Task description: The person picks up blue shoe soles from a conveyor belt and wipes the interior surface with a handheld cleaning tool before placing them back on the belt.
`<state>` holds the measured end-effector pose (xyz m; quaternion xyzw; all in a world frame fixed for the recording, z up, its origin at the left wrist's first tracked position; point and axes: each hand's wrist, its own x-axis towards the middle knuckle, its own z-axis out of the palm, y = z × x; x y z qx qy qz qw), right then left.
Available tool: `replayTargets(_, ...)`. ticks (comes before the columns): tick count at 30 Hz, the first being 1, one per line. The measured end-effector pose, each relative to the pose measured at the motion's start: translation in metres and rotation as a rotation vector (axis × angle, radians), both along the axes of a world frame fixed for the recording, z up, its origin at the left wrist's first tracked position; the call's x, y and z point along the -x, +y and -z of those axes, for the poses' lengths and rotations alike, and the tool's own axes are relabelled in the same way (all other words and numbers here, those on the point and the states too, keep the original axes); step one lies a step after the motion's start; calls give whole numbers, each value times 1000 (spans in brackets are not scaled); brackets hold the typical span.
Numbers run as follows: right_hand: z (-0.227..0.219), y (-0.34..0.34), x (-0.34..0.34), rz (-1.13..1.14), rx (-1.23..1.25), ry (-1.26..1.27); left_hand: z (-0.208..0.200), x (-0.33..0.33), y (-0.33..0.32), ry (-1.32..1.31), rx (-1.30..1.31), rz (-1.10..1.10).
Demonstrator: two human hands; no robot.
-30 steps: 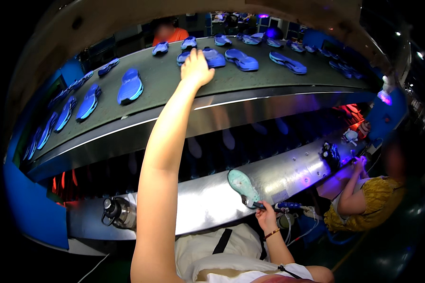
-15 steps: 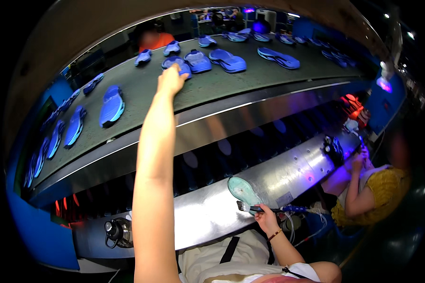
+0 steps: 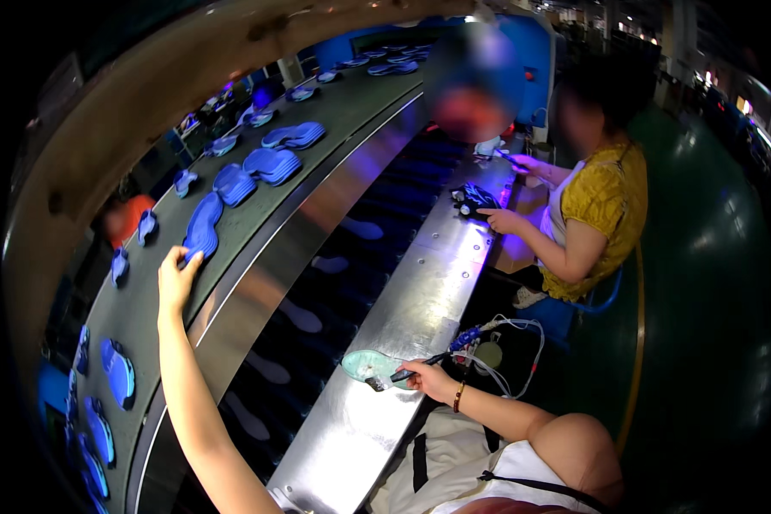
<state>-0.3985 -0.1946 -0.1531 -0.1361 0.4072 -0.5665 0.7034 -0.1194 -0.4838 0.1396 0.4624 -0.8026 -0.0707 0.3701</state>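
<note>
My left hand (image 3: 178, 278) reaches up over the green belt, thumb and fingers closed on the near end of a blue shoe sole (image 3: 204, 224), which lies on the belt. In my right hand (image 3: 430, 382) is a brush (image 3: 407, 372) with a dark handle, its bristles over a pale green shoe sole (image 3: 364, 363). That sole lies on the metal ledge, and my fingers hide part of its right end. A cord or hose trails from the blue back end of the brush.
The conveyor belt (image 3: 257, 206) carries several more blue soles (image 3: 271, 165). Below it, a dark lower level (image 3: 317, 295) holds sole shapes. A co-worker in a yellow top (image 3: 604, 193) sits farther along the metal ledge (image 3: 403, 313), handling a dark shoe (image 3: 471, 202). White tubes (image 3: 535, 343) hang beside my right arm.
The view has swung right, bringing more of the co-worker into it. My left hand stays at the soles on the belt. The brush's bristles now overlap the pale green sole more.
</note>
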Motion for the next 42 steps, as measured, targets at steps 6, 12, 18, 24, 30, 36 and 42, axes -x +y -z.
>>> replayTargets(6,-4,5,7,22,28,45,-13,22,70,-419,177,-316)
replayTargets(12,0,13,22,66,7,92,28,1,145,605,394,-84)
replayTargets(18,-12,0,13,48,17,76,66,10,223,1586,-287,-41)
replayTargets(24,-16,-12,13,58,85,146,141,-3,265,1672,-422,416)
replayTargets(30,-14,-21,-4,22,113,244,226,15,316,1649,-1329,391)
replayTargets(36,-34,-24,-10,-53,211,280,300,13,347,1720,-1475,217)
replayTargets(42,-46,-27,-18,-155,237,307,312,10,352,1810,-1461,102)
